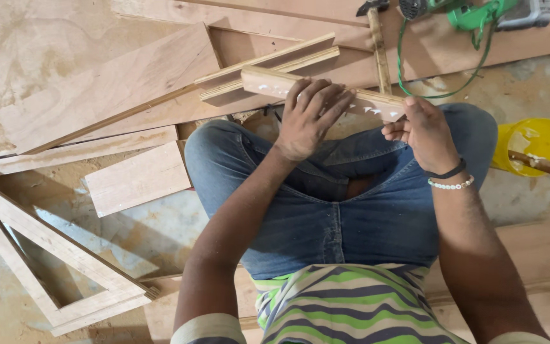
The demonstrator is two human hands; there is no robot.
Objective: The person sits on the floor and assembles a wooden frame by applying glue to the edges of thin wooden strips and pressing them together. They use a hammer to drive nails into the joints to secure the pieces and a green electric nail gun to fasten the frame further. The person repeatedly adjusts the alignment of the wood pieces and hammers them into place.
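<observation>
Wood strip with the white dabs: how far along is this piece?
Done: white dabs sit along the wood strip, and a triangular frame lies assembled on the floor. In hand: the left hand presses on the strip and the right hand has a grip on its end. Left: it looks unjoined; loose boards lie beside it.

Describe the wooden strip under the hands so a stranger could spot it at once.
Start at the seated person's blue-jeaned knees. Across them lies a short wooden strip, the left hand flat on its middle and the right hand at its right end. Unlike the bare boards around it, its face carries white dabs.
</observation>
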